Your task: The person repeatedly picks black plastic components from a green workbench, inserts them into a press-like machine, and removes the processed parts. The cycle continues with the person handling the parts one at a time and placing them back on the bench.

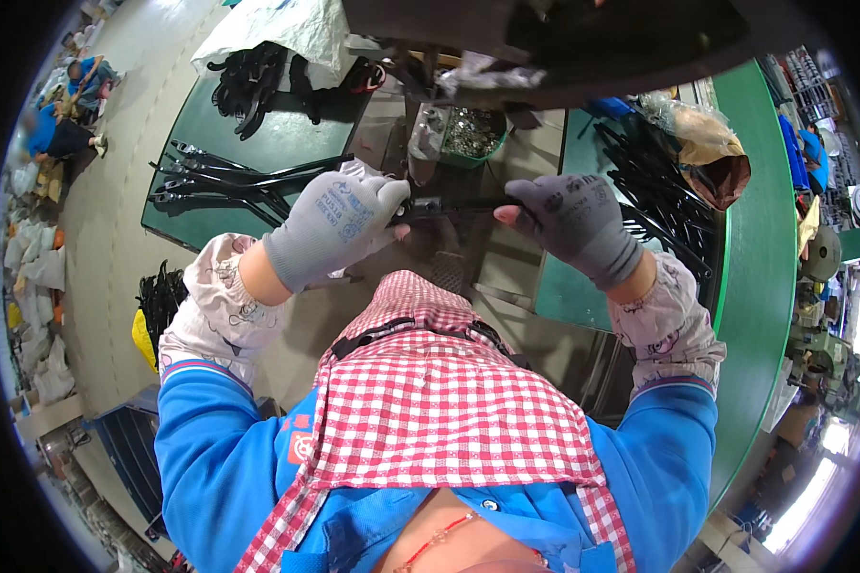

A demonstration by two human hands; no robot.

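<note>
In grey gloves, both my hands hold a short black metal bar (463,204) level in front of my apron, one at each end. My left hand (339,224) is closed around its left end, where a metal fitting shows. Fingers curled, my right hand (578,224) grips the right end. Behind the bar stands the metal column (427,138) of a machine. Left of my left hand, several long black tubes (234,179) with metal ends lie on a green table (201,119).
The dark machine head (583,48) overhangs the far side. A green bin (473,143) of small metal parts stands beneath it. Black curved parts (258,86) lie beside a white sack (287,33). On the right table is a pile of black rods (655,181). People (57,129) sit far left.
</note>
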